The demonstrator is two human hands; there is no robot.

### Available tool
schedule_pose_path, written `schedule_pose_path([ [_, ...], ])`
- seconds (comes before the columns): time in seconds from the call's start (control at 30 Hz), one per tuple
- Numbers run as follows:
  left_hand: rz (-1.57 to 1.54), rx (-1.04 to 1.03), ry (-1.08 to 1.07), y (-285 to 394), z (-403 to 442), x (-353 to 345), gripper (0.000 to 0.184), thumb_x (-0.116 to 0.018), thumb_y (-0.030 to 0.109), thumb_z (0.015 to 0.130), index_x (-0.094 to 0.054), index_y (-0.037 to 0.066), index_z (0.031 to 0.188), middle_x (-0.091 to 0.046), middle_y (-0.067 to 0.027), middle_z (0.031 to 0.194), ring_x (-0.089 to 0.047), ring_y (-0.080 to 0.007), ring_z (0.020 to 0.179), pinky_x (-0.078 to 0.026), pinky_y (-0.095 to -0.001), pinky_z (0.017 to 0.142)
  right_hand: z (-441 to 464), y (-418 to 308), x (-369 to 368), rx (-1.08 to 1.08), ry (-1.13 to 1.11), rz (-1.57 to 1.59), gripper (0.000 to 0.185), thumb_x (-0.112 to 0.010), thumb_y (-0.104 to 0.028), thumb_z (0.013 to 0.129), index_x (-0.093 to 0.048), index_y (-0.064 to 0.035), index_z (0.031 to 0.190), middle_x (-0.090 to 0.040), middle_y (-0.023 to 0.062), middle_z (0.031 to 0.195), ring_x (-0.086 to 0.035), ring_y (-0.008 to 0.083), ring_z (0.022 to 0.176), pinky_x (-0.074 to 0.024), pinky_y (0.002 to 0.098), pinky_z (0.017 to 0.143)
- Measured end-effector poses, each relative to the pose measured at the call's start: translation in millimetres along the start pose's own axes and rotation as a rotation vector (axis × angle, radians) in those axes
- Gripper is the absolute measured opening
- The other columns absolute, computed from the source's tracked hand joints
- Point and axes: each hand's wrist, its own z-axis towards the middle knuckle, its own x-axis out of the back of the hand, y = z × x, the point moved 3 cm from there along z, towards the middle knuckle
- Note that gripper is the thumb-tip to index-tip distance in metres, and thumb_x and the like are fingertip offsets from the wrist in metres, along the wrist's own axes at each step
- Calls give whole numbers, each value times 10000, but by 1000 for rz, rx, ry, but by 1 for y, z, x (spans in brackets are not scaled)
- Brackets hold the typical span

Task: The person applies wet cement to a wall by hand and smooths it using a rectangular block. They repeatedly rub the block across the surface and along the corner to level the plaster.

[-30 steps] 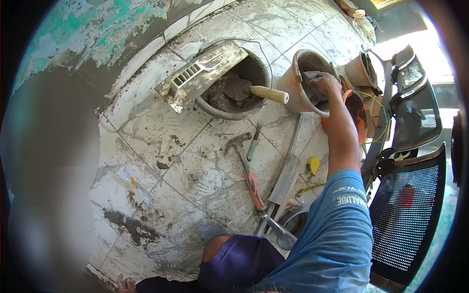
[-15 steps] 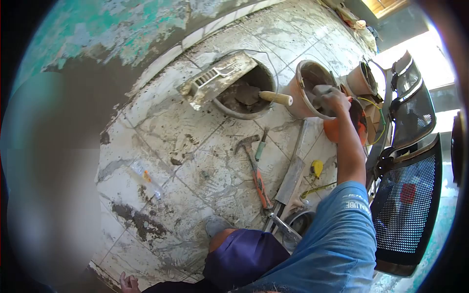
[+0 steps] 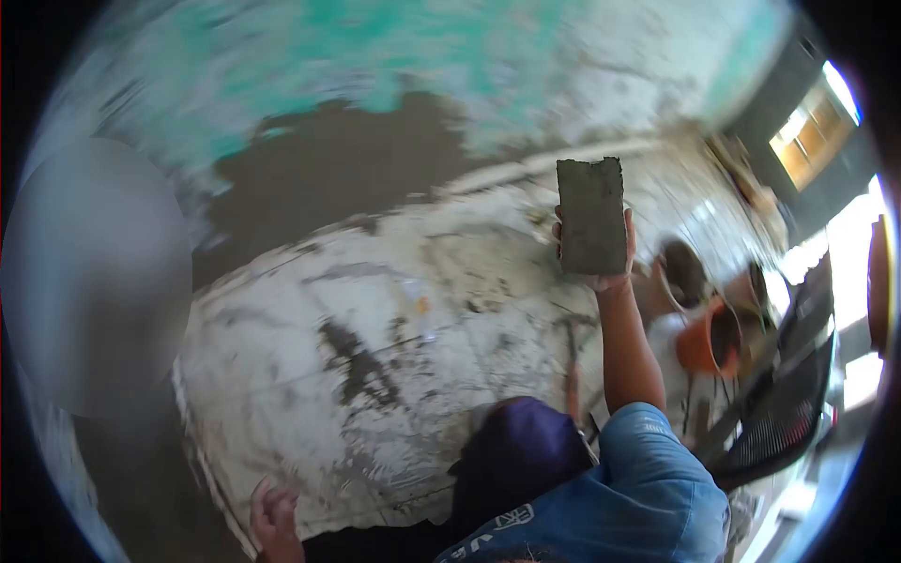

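Observation:
My right hand (image 3: 630,246) is wrapped round a flat grey rectangular sponge block (image 3: 591,220), its fingers showing along both sides. The block has a ragged top edge and is raised upright in front of me, arm outstretched. Beyond it, a wall (image 3: 328,52) with peeling green paint carries a broad patch of grey-brown mortar (image 3: 347,164) along its lower part. At the bottom left, my left hand (image 3: 274,518) hangs low over the floor, fingers loosely bent and apart, holding nothing.
Right of my arm stand a pale bucket (image 3: 654,293) and an orange bucket (image 3: 696,345), with mesh-backed chairs (image 3: 774,413) beyond. A blurred hammer (image 3: 573,361) lies on the mortar-smeared tile floor (image 3: 282,366). A smeared patch hides the far left.
My right hand has come out of the pale bucket and up to the left with the sponge block in it. The view has swung toward the wall. My left hand stays low.

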Motion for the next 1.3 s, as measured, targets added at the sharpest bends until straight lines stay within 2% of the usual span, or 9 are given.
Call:
schedule_pose_path([
  [0.23, 156, -249, 19, 68, -99, 39, 467, -701, 80, 804, -557, -20, 1237, -691, -117, 1014, -676, -200, 910, -521, -318, 846, 160, 268, -191, -579, -197, -451, 600, -504, -437, 946, -418, -68, 1412, -550, 154, 1288, -585, 254, 1111, -481, 394, 938],
  [0.37, 144, -357, -136, 72, -130, 75, 514, -754, 150, 798, -563, 8, 1253, -691, -137, 1043, -682, -250, 940, -522, -338, 853, 185, 442, -278, -486, -174, -751, 624, -622, -339, 909, -404, -41, 1412, -566, 83, 1236, -552, 159, 1097, -465, 300, 898],
  [0.7, 57, -371, -53, 49, -162, 137, 566, -779, 147, 778, -540, 1, 1270, -679, -156, 1066, -669, -281, 987, -515, -353, 870, 209, 644, -389, -695, -79, -638, 421, -547, -385, 917, -543, -124, 1247, -638, 67, 1098, -622, 203, 962, -495, 400, 838],
  [0.8, 146, -308, 99, 38, -168, 160, 569, -782, 144, 781, -530, -25, 1263, -686, -152, 1054, -671, -279, 993, -516, -353, 882, 229, 667, -397, -721, 30, -540, 372, -515, -397, 922, -574, -99, 1137, -660, 76, 1041, -646, 238, 898, -508, 426, 810],
  [0.93, 25, 364, 324, 33, -193, 191, 512, -657, 238, 896, -512, -2, 1325, -595, -200, 1246, -597, -318, 1102, -495, -425, 911, 259, 714, -398, -689, 26, -396, 493, -513, -420, 912, -542, -54, 1242, -643, 123, 1143, -649, 276, 977, -499, 434, 906],
  [1.0, 166, -7, 650, 12, -191, 209, 397, -628, 194, 924, -551, -5, 1259, -647, -162, 1113, -644, -283, 977, -521, -385, 845, 285, 746, -386, -696, 3, -326, 612, -556, -430, 885, -480, -41, 1351, -597, 143, 1245, -612, 283, 1085, -473, 428, 959],
  [1.07, 1015, -353, 751, 23, -193, 253, 335, -621, 171, 938, -572, -16, 1212, -650, -150, 1058, -631, -262, 980, -510, -373, 862, 321, 778, -368, -501, 57, -344, 440, -530, -362, 919, -539, -63, 1243, -635, 110, 1102, -641, 258, 948, -521, 430, 854],
  [1.1, 666, -187, 1033, 54, -186, 270, 306, -619, 156, 943, -576, -41, 1174, -652, -135, 1067, -625, -267, 981, -501, -379, 878, 331, 788, -367, -511, 66, -313, 440, -530, -362, 919, -539, -63, 1243, -635, 110, 1102, -641, 258, 948, -521, 430, 854],
  [1.3, 2207, -381, 1294, 231, -188, 407, 416, -588, 108, 954, -486, -41, 1329, -500, -229, 1363, -484, -362, 1267, -391, -480, 1053, 405, 802, -368, -293, 196, -484, 804, -676, -369, 823, -346, -18, 1467, -536, 156, 1326, -585, 250, 1104, -475, 360, 921],
])
